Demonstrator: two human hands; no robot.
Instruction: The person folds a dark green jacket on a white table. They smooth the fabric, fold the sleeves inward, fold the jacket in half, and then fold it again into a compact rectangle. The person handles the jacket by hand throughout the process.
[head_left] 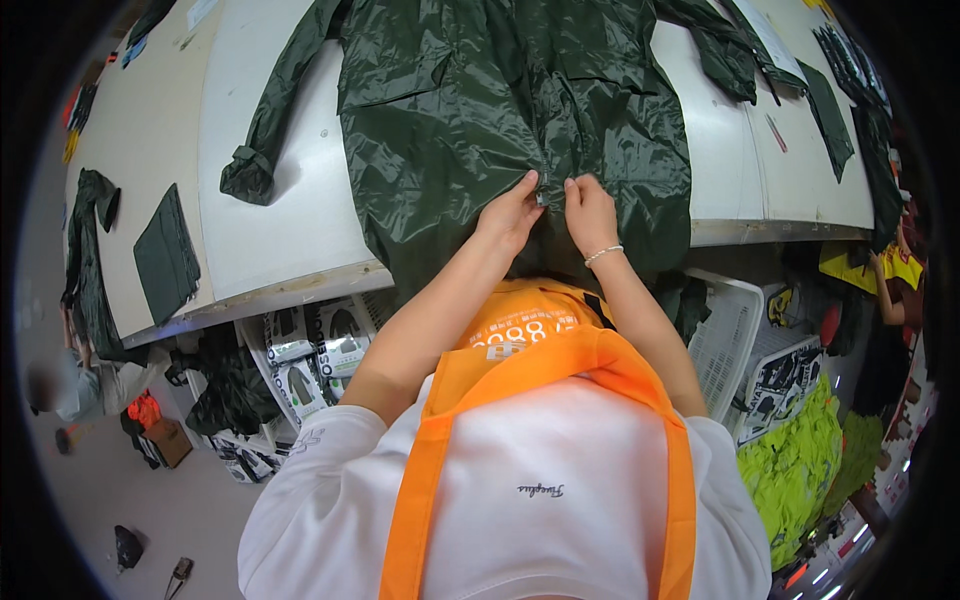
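Note:
A dark green, shiny rain jacket lies spread over the white table in front of me, its lower hem hanging past the near edge. Down its front runs a zipper, with a small pale metal piece near the bottom. My left hand pinches the jacket's front edge right beside that piece, thumb on top. On the other side of the opening, my right hand is closed on the cloth, its fingertips curled under and partly hidden. One jacket sleeve stretches out to the left with its cuff bunched.
Folded dark green pieces lie on the table at left, with another at far right. A pen-like item rests at right. Below the table stand white crates with packaged goods, and bright yellow-green garments. Other people work at both sides.

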